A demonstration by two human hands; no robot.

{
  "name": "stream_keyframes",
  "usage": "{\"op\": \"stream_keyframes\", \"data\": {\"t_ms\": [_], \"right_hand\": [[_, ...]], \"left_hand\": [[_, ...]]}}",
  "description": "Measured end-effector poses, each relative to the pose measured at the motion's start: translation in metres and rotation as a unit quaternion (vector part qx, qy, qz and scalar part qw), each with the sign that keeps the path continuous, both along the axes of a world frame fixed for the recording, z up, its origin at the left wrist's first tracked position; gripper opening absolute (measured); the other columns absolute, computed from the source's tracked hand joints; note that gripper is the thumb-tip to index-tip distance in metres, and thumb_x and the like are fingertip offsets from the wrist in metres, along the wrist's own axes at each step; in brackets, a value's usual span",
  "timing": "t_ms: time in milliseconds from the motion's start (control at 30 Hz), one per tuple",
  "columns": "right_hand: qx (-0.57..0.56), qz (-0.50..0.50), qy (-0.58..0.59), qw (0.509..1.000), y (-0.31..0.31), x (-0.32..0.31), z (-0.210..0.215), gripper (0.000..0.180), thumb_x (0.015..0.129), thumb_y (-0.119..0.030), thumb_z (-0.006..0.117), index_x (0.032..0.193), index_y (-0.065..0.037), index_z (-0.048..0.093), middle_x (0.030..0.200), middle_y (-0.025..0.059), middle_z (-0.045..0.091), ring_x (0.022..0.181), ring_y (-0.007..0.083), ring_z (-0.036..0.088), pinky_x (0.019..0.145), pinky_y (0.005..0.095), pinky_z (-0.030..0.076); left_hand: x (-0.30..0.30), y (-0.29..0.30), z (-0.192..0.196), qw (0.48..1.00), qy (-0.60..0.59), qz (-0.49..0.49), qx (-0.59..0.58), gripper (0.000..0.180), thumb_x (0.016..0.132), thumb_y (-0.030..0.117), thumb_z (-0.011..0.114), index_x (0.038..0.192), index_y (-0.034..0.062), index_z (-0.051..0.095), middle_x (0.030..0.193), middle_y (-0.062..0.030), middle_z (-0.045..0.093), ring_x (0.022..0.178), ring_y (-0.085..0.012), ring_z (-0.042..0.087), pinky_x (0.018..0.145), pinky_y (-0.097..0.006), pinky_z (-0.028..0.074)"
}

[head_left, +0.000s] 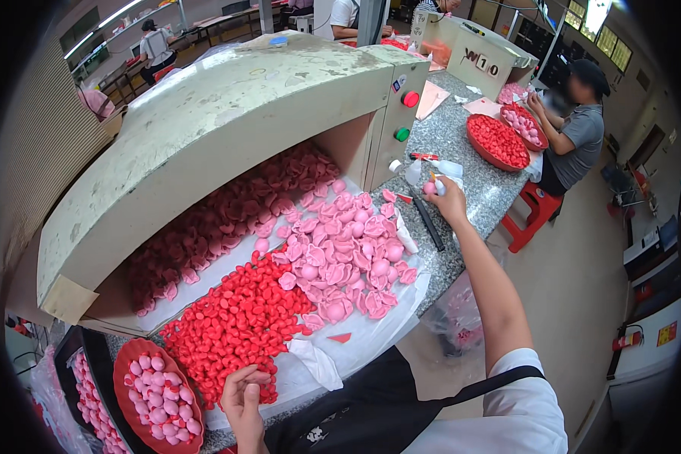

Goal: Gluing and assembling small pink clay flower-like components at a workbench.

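Note:
My left hand point(244, 396) rests at the near edge of a heap of small red pieces point(234, 321), its fingers curled onto a few of them. My right hand point(448, 200) reaches out over the grey stone counter point(477, 189) and holds a small pink round piece point(429, 187) next to small white bottles point(446, 168). Between the hands lies a pile of pink shell-shaped pieces point(348, 250) on white sheeting point(371, 325).
A big cream machine hood point(204, 129) with red and green buttons covers more pink pieces. A red tray of pink pieces point(159, 397) sits at lower left. Another person point(579, 129) sits at the far end beside red trays point(498, 141). A red stool point(533, 212) stands there.

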State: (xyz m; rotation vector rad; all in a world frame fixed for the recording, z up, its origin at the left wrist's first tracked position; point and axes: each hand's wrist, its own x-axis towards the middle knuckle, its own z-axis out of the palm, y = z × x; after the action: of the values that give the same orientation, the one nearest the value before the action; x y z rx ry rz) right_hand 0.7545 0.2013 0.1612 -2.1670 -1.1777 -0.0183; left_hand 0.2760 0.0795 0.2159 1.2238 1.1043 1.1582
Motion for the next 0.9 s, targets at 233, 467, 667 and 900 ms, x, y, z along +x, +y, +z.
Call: {"op": "stream_keyframes", "data": {"t_ms": [233, 467, 667, 900], "right_hand": [[0.058, 0.003, 0.049, 0.997, -0.002, -0.017, -0.015, 0.038, 0.058, -0.023, 0.068, 0.090, -0.008, 0.057, 0.081, 0.0154, 0.058, 0.077, 0.0290, 0.055, 0.068, 0.0356, 0.042], [0.062, -0.017, 0.059, 0.996, -0.002, -0.035, -0.019, 0.034, 0.059, -0.023, 0.067, 0.088, -0.007, 0.058, 0.079, 0.0147, 0.059, 0.074, 0.0274, 0.057, 0.065, 0.0342, 0.042], [0.144, 0.070, 0.068, 0.985, 0.007, -0.071, -0.004, 0.030, 0.063, -0.017, 0.065, 0.090, -0.007, 0.059, 0.079, 0.0127, 0.060, 0.074, 0.0226, 0.057, 0.066, 0.0307, 0.042], [0.105, 0.062, -0.039, 0.992, 0.029, -0.088, -0.015, 0.032, 0.062, -0.023, 0.066, 0.091, -0.011, 0.058, 0.076, 0.0134, 0.059, 0.072, 0.0289, 0.057, 0.062, 0.0359, 0.043]], "left_hand": [[-0.026, -0.005, -0.005, 1.000, -0.004, -0.002, 0.010, 0.023, 0.080, 0.014, 0.048, 0.095, -0.0030, 0.047, 0.078, -0.0105, 0.055, 0.072, -0.0157, 0.053, 0.070, -0.026, 0.041], [-0.047, -0.007, -0.011, 1.000, -0.006, 0.006, 0.008, 0.024, 0.079, 0.015, 0.049, 0.095, -0.0031, 0.047, 0.077, -0.0103, 0.055, 0.072, -0.0156, 0.053, 0.070, -0.026, 0.041], [-0.047, -0.003, -0.012, 1.000, -0.008, -0.006, -0.007, 0.025, 0.079, 0.016, 0.050, 0.095, -0.0034, 0.047, 0.077, -0.0103, 0.055, 0.072, -0.0156, 0.053, 0.069, -0.026, 0.041], [-0.050, -0.003, -0.011, 1.000, -0.015, -0.006, -0.002, 0.027, 0.079, 0.018, 0.050, 0.095, -0.0034, 0.047, 0.077, -0.0103, 0.056, 0.071, -0.0155, 0.053, 0.069, -0.026, 0.041]]}}
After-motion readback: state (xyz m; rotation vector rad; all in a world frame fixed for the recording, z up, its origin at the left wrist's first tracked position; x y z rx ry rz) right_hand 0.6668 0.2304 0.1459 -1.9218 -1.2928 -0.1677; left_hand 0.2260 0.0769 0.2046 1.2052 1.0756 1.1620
